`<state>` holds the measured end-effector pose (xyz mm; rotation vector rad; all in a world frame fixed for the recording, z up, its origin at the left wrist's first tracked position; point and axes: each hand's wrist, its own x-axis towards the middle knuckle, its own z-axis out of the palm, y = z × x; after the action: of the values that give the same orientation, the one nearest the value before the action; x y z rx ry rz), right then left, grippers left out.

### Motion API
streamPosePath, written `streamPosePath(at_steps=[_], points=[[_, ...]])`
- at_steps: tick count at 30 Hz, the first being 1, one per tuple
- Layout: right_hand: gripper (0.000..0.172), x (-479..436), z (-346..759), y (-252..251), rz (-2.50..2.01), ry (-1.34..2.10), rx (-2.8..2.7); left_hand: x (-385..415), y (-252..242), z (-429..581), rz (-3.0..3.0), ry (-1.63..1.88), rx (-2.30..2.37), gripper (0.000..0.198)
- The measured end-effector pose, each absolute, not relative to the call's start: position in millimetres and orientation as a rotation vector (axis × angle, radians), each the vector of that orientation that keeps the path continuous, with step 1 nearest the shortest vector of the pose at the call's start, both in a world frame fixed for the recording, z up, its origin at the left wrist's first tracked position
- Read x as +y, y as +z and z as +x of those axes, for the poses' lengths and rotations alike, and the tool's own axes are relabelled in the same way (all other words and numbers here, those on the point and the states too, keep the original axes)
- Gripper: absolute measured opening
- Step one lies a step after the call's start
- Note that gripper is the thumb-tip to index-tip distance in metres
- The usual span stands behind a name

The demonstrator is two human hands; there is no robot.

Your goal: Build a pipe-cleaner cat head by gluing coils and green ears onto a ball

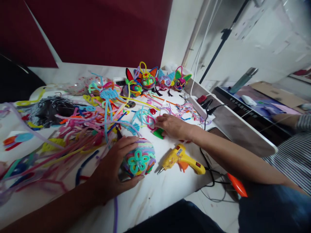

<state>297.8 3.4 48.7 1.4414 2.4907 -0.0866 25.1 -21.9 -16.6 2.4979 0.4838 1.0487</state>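
Note:
My left hand (110,166) is wrapped round a ball covered in striped pastel pipe cleaners (143,147), with a turquoise pipe-cleaner flower (138,162) on its near side. The ball rests on the white table. Farther right, my right hand (171,126) reaches down to the tabletop with its fingers curled together. At its fingertips lie a green pipe-cleaner piece (158,133) and a pink pipe-cleaner loop (151,122); whatever the fingers pinch is hidden. A yellow hot glue gun (182,158) lies on its side below my right forearm, its nozzle toward the ball.
Loose pipe cleaners (80,129) are heaped across the left. Several finished eared balls (148,81) line the back. A power strip (204,105) with plugs runs along the right-hand ledge (233,123); black cables (211,174) hang near the table edge. Another person's striped clothing (291,155) shows at right.

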Motion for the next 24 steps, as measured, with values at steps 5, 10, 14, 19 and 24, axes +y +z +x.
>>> streamPosePath(at_steps=[5, 10, 14, 19, 24], points=[[0.013, 5, 304, 60, 1.473, -0.215, 2.587, -24, -16, 26, 2.513, 1.067, 0.489, 0.062], [0.009, -2, 312, 71, 1.615, -0.654, 2.684, -23, -16, 26, 2.532, 1.064, 0.49, 0.064], [0.006, -11, 310, 81, 1.629, -0.948, 2.826, -23, -15, 26, 2.513, 1.064, 0.499, 0.062], [0.013, -21, 297, 94, 1.434, -1.202, 2.961, -25, -16, 26, 2.488, 1.042, 0.539, 0.065], [0.011, -25, 285, 100, 1.351, -1.239, 2.981, -25, -19, 24, 2.505, 1.022, 0.56, 0.068]])
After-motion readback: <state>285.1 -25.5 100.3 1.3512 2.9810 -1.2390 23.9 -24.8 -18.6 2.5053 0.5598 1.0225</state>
